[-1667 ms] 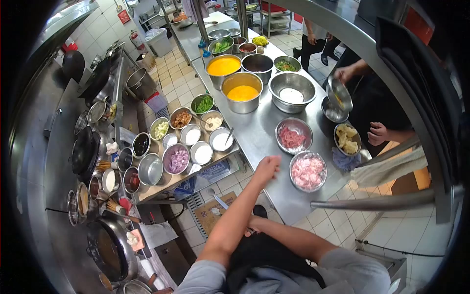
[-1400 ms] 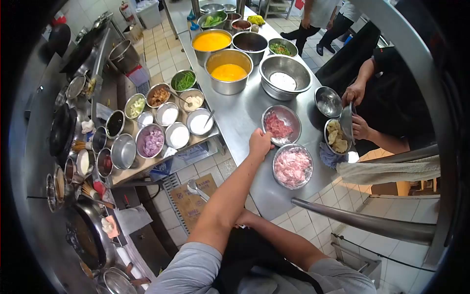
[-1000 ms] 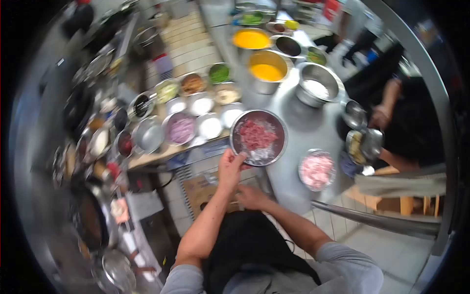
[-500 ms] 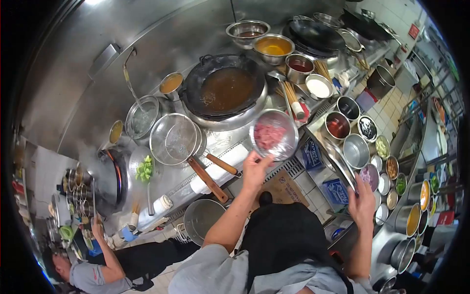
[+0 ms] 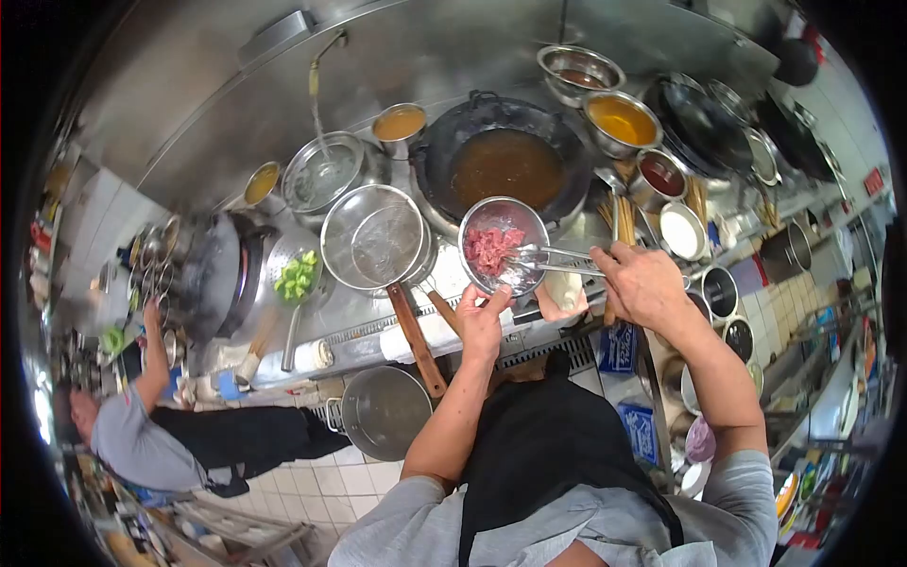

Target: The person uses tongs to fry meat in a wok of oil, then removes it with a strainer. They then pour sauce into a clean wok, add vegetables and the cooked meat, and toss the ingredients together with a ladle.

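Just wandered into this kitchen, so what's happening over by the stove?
A cook stands at the stove. The left hand holds a steel bowl of raw red meat, while the right hand works metal tongs in it. Just beyond sits a black wok with brownish liquid. A handled strainer lies beside it. Off to the left, a co-worker is busy at another station.

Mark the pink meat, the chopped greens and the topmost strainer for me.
Pink meat (image 5: 490, 249): head view, middle of the pile.
Chopped greens (image 5: 297, 275): head view, middle of the heap.
Topmost strainer (image 5: 372, 234): head view, on its mesh.
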`<action>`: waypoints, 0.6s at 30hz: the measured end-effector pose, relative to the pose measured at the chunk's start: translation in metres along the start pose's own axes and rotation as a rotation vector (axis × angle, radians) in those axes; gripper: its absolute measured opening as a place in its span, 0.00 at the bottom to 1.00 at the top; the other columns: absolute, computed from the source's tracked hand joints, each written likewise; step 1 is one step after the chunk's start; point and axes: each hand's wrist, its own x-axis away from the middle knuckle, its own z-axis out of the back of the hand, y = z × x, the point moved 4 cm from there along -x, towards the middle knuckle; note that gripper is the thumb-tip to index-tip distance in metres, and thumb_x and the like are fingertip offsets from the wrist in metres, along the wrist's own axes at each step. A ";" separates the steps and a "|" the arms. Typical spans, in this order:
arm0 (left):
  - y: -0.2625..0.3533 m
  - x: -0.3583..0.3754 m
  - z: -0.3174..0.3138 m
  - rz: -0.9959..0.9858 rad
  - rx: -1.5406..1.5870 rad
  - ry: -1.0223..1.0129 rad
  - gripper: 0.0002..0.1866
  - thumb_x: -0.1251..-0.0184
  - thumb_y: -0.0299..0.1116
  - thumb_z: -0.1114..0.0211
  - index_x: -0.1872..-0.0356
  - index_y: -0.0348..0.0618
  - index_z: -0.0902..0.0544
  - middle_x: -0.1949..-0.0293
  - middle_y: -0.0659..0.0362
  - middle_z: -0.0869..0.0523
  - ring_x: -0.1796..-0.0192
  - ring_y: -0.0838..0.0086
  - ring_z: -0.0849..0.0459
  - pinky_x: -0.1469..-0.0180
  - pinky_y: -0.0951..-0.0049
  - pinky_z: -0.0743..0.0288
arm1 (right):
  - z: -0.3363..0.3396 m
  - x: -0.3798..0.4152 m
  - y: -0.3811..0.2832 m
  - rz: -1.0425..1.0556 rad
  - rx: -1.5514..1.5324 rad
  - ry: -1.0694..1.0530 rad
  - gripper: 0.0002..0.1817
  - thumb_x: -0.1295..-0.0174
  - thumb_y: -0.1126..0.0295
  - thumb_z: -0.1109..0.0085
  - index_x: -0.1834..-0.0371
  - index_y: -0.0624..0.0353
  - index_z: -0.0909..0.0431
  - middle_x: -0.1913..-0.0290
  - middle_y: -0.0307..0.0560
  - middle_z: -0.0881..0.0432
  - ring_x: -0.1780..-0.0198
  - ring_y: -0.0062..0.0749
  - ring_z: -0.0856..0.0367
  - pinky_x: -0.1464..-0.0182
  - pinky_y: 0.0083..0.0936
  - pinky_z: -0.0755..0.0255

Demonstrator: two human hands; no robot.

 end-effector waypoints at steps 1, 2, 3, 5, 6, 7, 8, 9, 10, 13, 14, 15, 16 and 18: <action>0.001 -0.003 -0.001 -0.020 0.000 0.028 0.10 0.35 0.24 0.33 0.70 0.45 0.27 0.59 0.57 0.14 0.56 0.73 0.15 0.51 0.65 0.17 | -0.005 -0.006 0.008 0.010 -0.019 -0.030 0.24 0.46 0.66 0.39 0.44 0.59 0.23 0.65 0.48 0.21 0.65 0.42 0.16 0.64 0.36 0.23; 0.002 -0.006 -0.004 -0.011 0.035 0.073 0.10 0.35 0.24 0.33 0.70 0.46 0.27 0.59 0.57 0.14 0.57 0.73 0.15 0.51 0.65 0.17 | -0.009 -0.009 0.021 0.022 -0.043 0.019 0.23 0.45 0.66 0.39 0.44 0.59 0.22 0.66 0.48 0.21 0.66 0.43 0.16 0.64 0.38 0.24; 0.001 -0.008 -0.007 0.000 0.069 0.116 0.10 0.34 0.24 0.33 0.70 0.46 0.26 0.60 0.57 0.14 0.58 0.74 0.15 0.51 0.65 0.17 | -0.010 -0.012 0.032 0.055 -0.049 0.025 0.23 0.45 0.66 0.39 0.44 0.59 0.22 0.66 0.48 0.21 0.66 0.43 0.16 0.64 0.38 0.24; -0.002 -0.013 -0.010 -0.006 0.079 0.174 0.10 0.34 0.24 0.33 0.71 0.46 0.26 0.61 0.58 0.15 0.59 0.74 0.15 0.52 0.65 0.17 | -0.007 -0.018 0.052 0.040 -0.084 0.051 0.22 0.44 0.67 0.40 0.44 0.59 0.22 0.66 0.47 0.22 0.66 0.44 0.17 0.64 0.39 0.24; -0.005 -0.017 -0.012 0.003 0.093 0.205 0.10 0.34 0.24 0.33 0.71 0.46 0.26 0.61 0.59 0.15 0.60 0.75 0.15 0.52 0.66 0.16 | -0.007 -0.022 0.062 0.054 -0.120 0.071 0.21 0.44 0.67 0.40 0.45 0.58 0.21 0.66 0.48 0.22 0.65 0.45 0.18 0.64 0.40 0.24; -0.008 -0.020 -0.014 -0.009 0.091 0.225 0.10 0.34 0.24 0.33 0.71 0.46 0.26 0.61 0.59 0.15 0.60 0.75 0.15 0.52 0.66 0.16 | -0.010 -0.026 0.071 0.076 -0.128 0.073 0.21 0.44 0.67 0.40 0.45 0.58 0.21 0.66 0.48 0.22 0.65 0.45 0.18 0.64 0.40 0.24; -0.012 -0.022 -0.015 0.002 0.096 0.261 0.10 0.34 0.24 0.33 0.72 0.46 0.26 0.62 0.59 0.15 0.61 0.75 0.16 0.53 0.66 0.16 | -0.012 -0.030 0.082 0.067 -0.183 0.103 0.21 0.44 0.67 0.39 0.45 0.57 0.21 0.66 0.48 0.22 0.65 0.45 0.18 0.63 0.40 0.24; -0.016 -0.026 -0.015 0.011 0.103 0.298 0.10 0.34 0.25 0.33 0.72 0.46 0.26 0.63 0.60 0.16 0.62 0.76 0.16 0.53 0.67 0.16 | -0.013 -0.037 0.091 0.059 -0.238 0.133 0.21 0.44 0.68 0.39 0.46 0.57 0.21 0.66 0.48 0.22 0.64 0.46 0.18 0.63 0.40 0.25; -0.017 -0.030 -0.015 -0.002 0.104 0.319 0.10 0.34 0.25 0.33 0.72 0.46 0.26 0.63 0.60 0.16 0.62 0.76 0.16 0.53 0.67 0.16 | -0.013 -0.042 0.096 0.055 -0.276 0.134 0.21 0.45 0.68 0.38 0.45 0.56 0.20 0.66 0.48 0.21 0.63 0.46 0.18 0.62 0.41 0.25; -0.023 -0.033 -0.014 0.021 0.125 0.372 0.10 0.35 0.25 0.33 0.72 0.46 0.26 0.64 0.61 0.16 0.63 0.75 0.16 0.54 0.68 0.16 | -0.023 -0.056 0.107 0.117 -0.316 0.149 0.21 0.45 0.69 0.37 0.45 0.57 0.20 0.66 0.48 0.21 0.63 0.48 0.19 0.61 0.41 0.25; -0.024 -0.035 -0.013 0.017 0.132 0.373 0.10 0.35 0.25 0.33 0.71 0.46 0.26 0.64 0.60 0.16 0.63 0.75 0.16 0.54 0.68 0.15 | -0.023 -0.062 0.109 0.088 -0.306 0.114 0.21 0.45 0.70 0.37 0.46 0.56 0.20 0.64 0.49 0.20 0.62 0.48 0.18 0.60 0.41 0.24; -0.024 -0.037 -0.012 0.012 0.138 0.373 0.09 0.35 0.26 0.33 0.70 0.46 0.26 0.64 0.60 0.16 0.63 0.75 0.16 0.55 0.69 0.15 | -0.025 -0.068 0.112 0.097 -0.305 0.114 0.21 0.45 0.70 0.37 0.46 0.56 0.20 0.64 0.49 0.20 0.62 0.48 0.18 0.60 0.41 0.24; -0.025 -0.039 -0.009 0.010 0.141 0.379 0.09 0.35 0.26 0.33 0.70 0.46 0.26 0.64 0.60 0.16 0.63 0.75 0.16 0.55 0.69 0.15 | -0.030 -0.074 0.117 0.064 -0.309 0.114 0.21 0.45 0.70 0.37 0.46 0.56 0.20 0.64 0.50 0.19 0.62 0.49 0.18 0.60 0.41 0.24; -0.024 -0.038 0.000 -0.002 0.078 0.436 0.09 0.35 0.27 0.32 0.69 0.45 0.26 0.64 0.59 0.16 0.64 0.74 0.16 0.56 0.69 0.15 | -0.041 -0.088 0.124 0.014 -0.313 0.094 0.19 0.45 0.69 0.38 0.47 0.56 0.19 0.63 0.52 0.18 0.60 0.51 0.17 0.57 0.43 0.24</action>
